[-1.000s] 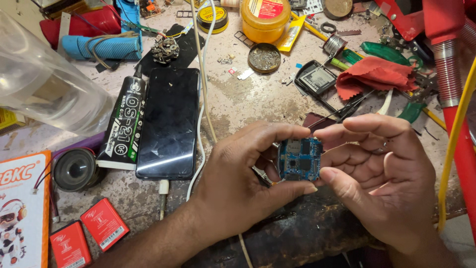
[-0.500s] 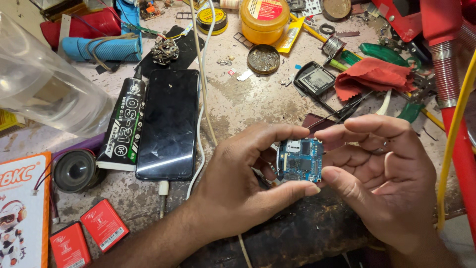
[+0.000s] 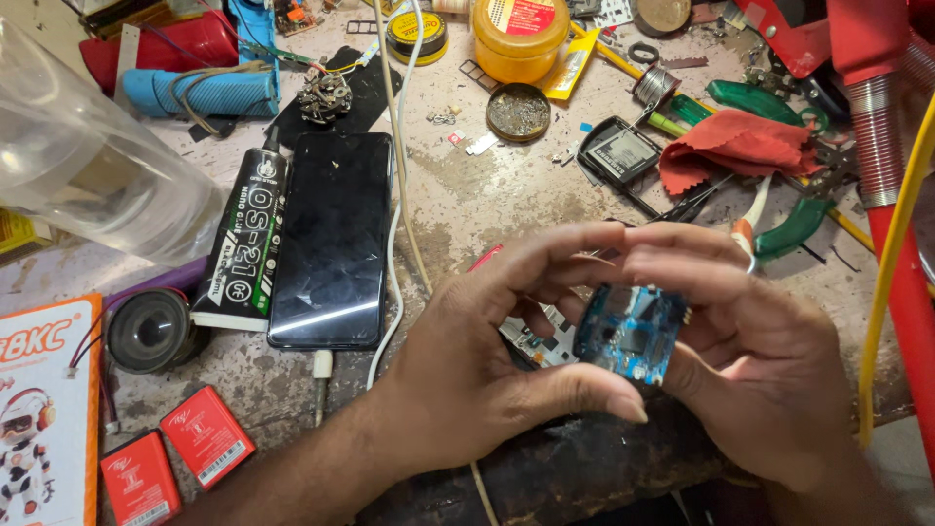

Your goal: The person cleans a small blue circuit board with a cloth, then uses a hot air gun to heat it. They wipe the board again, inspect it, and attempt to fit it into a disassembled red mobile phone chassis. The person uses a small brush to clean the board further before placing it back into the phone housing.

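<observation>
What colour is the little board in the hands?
Blue, with small silvery parts; the circuit board shows best in the head view.

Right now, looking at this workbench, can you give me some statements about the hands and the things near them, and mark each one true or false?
1. Both hands hold the small blue circuit board between them. True: the left hand and right hand grip it by its edges.
2. The black smartphone lies to the right of the hands. False: it lies to their left, screen dark.
3. A white cable runs along the phone's right side. True.
4. The red cloth covers the circuit board. False: it lies apart, further back on the bench.
5. Two red battery packs lie at the lower left. True.
</observation>
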